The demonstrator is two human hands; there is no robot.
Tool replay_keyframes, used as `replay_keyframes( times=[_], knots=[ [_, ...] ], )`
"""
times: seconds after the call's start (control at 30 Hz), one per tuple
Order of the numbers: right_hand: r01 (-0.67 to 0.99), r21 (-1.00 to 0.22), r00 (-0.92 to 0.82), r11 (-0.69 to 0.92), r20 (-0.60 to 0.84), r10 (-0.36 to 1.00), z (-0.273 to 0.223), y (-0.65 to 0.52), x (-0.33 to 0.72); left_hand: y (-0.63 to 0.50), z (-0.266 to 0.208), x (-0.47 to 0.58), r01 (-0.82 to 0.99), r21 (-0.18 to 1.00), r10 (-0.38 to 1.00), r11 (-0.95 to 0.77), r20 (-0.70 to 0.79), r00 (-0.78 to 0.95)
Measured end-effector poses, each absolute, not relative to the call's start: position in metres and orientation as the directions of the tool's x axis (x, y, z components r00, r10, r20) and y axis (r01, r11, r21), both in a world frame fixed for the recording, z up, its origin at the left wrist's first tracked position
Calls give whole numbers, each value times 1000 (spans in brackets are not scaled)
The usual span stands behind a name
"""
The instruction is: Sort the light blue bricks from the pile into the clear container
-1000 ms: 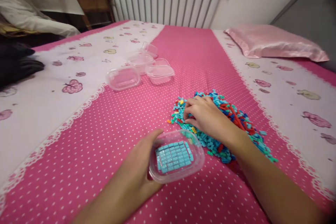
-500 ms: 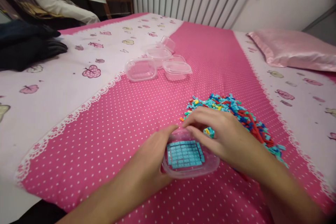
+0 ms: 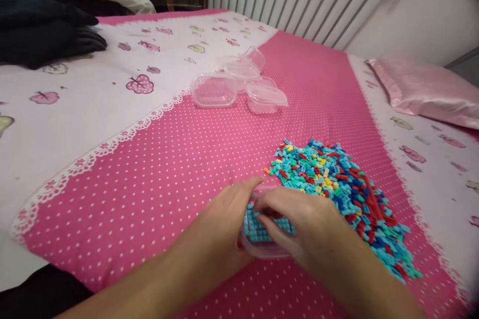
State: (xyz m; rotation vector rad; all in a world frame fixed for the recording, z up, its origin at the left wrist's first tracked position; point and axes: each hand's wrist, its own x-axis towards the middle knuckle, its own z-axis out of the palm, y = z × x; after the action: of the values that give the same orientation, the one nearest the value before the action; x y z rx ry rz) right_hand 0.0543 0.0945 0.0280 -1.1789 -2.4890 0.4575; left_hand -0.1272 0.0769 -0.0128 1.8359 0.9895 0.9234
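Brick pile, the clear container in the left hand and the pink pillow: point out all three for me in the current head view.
Brick pile (image 3: 350, 199): head view, middle of the heap.
Clear container (image 3: 267, 251): head view, rim nearest the camera.
Pink pillow (image 3: 434, 90): head view, upper face.

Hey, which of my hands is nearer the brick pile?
Right. Your right hand reaches into the tub, close beside the pile's near left edge; your left hand grips the tub's left side, farther from it.
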Motion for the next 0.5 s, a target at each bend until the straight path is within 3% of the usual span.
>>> replay_keyframes(
  times=[0.13,0.5],
  knots=[
    [643,-378,-673,666,135,727,24,98,55,80,-14,-122,247,888,866,-387,259,427],
    [753,-298,-606,586,33,795,25,94,54,67,-22,-129,325,856,877,-401,257,406]
  ],
)
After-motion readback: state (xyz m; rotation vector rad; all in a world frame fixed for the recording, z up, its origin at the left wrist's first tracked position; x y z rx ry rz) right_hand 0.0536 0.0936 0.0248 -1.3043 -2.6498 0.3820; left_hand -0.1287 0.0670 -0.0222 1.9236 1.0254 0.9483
